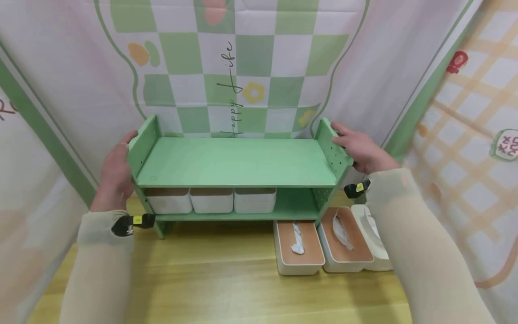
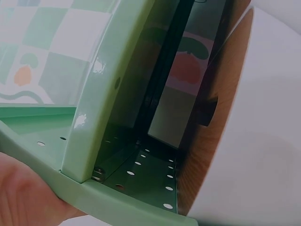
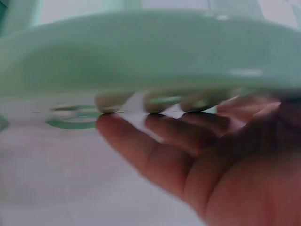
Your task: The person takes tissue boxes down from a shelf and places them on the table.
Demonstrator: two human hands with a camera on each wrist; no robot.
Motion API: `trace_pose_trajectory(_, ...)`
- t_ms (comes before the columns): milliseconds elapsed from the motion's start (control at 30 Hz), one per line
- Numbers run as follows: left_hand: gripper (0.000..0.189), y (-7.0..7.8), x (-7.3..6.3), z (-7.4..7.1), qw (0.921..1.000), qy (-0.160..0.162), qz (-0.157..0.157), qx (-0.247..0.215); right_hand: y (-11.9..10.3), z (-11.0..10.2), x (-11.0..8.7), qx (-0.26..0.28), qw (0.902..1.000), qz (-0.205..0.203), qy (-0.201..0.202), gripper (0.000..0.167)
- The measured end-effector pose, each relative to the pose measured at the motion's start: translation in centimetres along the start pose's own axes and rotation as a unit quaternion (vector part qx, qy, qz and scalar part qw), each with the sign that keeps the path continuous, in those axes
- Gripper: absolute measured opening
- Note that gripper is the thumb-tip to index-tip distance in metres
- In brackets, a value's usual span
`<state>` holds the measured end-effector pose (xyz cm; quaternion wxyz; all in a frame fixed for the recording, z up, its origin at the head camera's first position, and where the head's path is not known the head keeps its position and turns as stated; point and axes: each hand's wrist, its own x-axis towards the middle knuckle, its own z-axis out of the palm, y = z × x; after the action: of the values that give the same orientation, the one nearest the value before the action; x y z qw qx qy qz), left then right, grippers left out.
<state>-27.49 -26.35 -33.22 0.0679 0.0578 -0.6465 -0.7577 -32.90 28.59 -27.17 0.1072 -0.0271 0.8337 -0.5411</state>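
A light green two-tier shelf rack stands between both hands, with round holes in its side panels. My left hand lies along the outer face of its left panel. In the left wrist view the left hand shows just outside that panel's edge. On the other side, my right hand rests against the outside of the right panel. The right wrist view has the fingers stretched out, tips touching the glossy green surface. Three white boxes sit side by side on the lower tier, towards the left.
Two white tissue boxes with wood-coloured lids, one nearer and one beside it, stand in front of the rack at right. A white container is partly behind the right sleeve. Checked fabric hangs behind the rack.
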Motion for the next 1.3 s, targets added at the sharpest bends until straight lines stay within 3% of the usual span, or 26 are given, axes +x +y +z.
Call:
trace_pose_trajectory(167, 0.044, 0.0, -0.1, 0.0, 1.0, -0.001, 0.002, -0.002, -0.6, 0.7, 0.0, -0.108, 0.9941, -0.007, 0.012, 0.062)
trace_pose_trajectory(367, 0.043, 0.1, -0.1, 0.0, 0.9996, 0.012, -0.004, 0.026, -0.1, 1.1, -0.4, -0.162, 0.9858, -0.026, 0.036, 0.057)
trace_pose_trajectory(533, 0.042, 0.2, -0.1, 0.0, 0.9992, 0.017, -0.011, 0.036, 0.3, 1.2, -1.0, -0.209, 0.9733, -0.067, 0.067, 0.06)
trace_pose_trajectory(700, 0.041, 0.0, -0.1, 0.0, 0.9994, 0.015, -0.011, 0.03, 2.0, 1.3, -1.6, -0.167, 0.9761, -0.119, 0.073, 0.064)
trace_pose_trajectory(833, 0.042, 0.0, -0.1, 0.0, 0.9998, 0.01, -0.006, 0.017, 3.7, 1.9, -1.6, -0.123, 0.9717, -0.174, 0.101, 0.061)
trace_pose_trajectory(1100, 0.045, 0.1, -0.2, -0.1, 0.9999, 0.0, -0.001, 0.01, 6.8, 3.8, -0.7, -0.029, 0.9361, -0.298, 0.184, 0.051)
trace_pose_trajectory(1300, 0.043, -0.1, -0.2, 0.0, 0.9999, 0.008, 0.005, 0.012, 7.5, 4.3, -0.2, 0.016, 0.919, -0.338, 0.202, 0.044)
